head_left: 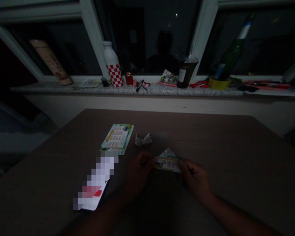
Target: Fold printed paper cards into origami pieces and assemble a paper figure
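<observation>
A printed paper folded into a pointed, triangle-topped shape (167,160) lies on the brown table (223,147). My left hand (139,172) pinches its left edge and my right hand (194,178) pinches its right edge. Just beyond it sits a small finished folded paper piece (143,140). A stack of printed paper sheets (117,138) lies to the left of that.
A long white card with a red patch (97,183) lies by my left forearm. The stone windowsill (127,89) at the back holds a red-checked white bottle (112,65), a dark cup (186,74), a green bottle (232,52), pens and small clutter.
</observation>
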`<state>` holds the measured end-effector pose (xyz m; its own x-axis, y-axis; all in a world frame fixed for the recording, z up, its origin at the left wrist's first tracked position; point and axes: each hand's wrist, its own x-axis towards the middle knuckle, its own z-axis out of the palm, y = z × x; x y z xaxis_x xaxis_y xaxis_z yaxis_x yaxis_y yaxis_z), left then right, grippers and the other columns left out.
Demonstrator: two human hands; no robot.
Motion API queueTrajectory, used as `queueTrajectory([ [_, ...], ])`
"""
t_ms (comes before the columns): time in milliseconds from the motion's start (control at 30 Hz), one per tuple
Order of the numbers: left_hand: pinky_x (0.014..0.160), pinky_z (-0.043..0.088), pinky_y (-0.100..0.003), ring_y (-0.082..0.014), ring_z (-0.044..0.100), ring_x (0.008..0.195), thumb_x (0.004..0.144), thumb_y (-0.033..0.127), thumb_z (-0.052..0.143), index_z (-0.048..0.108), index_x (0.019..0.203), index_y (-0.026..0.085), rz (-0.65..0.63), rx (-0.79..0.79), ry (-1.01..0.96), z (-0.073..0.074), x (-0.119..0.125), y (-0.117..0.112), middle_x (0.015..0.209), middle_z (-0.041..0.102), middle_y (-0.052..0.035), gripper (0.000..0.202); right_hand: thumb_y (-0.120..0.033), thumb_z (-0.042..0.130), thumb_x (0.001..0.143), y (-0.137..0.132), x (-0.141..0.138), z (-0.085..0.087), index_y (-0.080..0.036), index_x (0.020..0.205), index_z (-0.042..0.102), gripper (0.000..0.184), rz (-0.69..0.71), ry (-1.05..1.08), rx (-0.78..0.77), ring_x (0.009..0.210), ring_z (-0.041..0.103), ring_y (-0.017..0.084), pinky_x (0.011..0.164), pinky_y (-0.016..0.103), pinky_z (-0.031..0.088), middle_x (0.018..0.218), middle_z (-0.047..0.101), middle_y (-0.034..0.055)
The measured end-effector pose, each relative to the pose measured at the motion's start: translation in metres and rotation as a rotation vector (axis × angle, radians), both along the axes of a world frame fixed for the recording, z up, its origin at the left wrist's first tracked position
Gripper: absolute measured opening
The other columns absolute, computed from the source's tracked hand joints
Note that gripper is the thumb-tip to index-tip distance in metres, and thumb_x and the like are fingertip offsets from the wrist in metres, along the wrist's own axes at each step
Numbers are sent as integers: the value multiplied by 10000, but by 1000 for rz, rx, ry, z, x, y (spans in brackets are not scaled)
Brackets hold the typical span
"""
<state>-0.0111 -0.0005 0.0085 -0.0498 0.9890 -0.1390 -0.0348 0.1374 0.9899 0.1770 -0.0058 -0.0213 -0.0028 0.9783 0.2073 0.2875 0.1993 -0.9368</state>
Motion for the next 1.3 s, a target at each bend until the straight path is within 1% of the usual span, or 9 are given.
queueTrajectory([
  [100,577,474,-246,-135,612,595,754,307,661,639,863,155,-9,-40,50,0,-1,0,741,674,-3,188,-499,480,888,0,1,-2,-178,519,510,489,-1,13,-8,392,425,93,368,201,317,426,477,-21],
  [200,581,477,-244,-138,616,610,750,316,668,669,872,145,-19,-62,58,1,-1,1,772,694,-23,210,-502,473,890,0,1,-2,-176,537,518,483,17,21,-27,391,422,92,367,200,315,430,477,-23],
  [400,620,507,-268,-165,637,668,710,321,714,709,851,148,-8,-100,40,4,0,0,801,719,-42,223,-516,476,884,0,1,-2,-177,529,516,492,17,26,-43,390,418,91,370,200,312,431,469,-25],
  [567,695,518,-297,-199,664,763,687,317,733,720,864,148,13,-75,21,7,0,-1,827,735,-50,245,-523,477,884,0,0,-2,-176,534,526,495,16,40,-51,389,428,96,367,200,313,426,472,-23],
  [667,678,513,-285,-196,667,754,694,300,725,721,879,156,27,-105,20,7,1,-1,830,739,-42,235,-517,472,888,1,0,-1,-176,527,526,499,14,33,-39,386,424,95,366,200,308,427,474,-23],
  [833,667,503,-274,-190,665,747,699,310,728,718,909,159,13,-135,-13,4,1,-1,846,743,-43,258,-497,476,892,1,0,-1,-179,533,527,482,22,33,-28,413,455,103,409,203,349,432,476,-24],
  [1000,669,504,-287,-193,663,732,729,339,700,706,964,149,-28,-126,-27,4,2,-1,851,741,-56,302,-492,476,894,0,0,-2,-181,549,531,468,29,38,-43,400,430,98,389,205,327,442,477,-25],
  [1167,651,499,-285,-187,659,688,729,345,696,713,920,141,-33,-112,-8,5,2,0,810,739,-57,280,-494,479,893,1,1,-2,-175,554,537,469,33,46,-40,422,448,102,414,208,345,446,475,-24],
  [1300,650,496,-279,-192,660,701,739,365,686,718,873,143,-47,-114,40,1,-1,1,806,736,-59,261,-502,482,888,2,0,-2,-174,564,551,466,23,43,-47,403,443,102,393,207,335,437,480,-25],
])
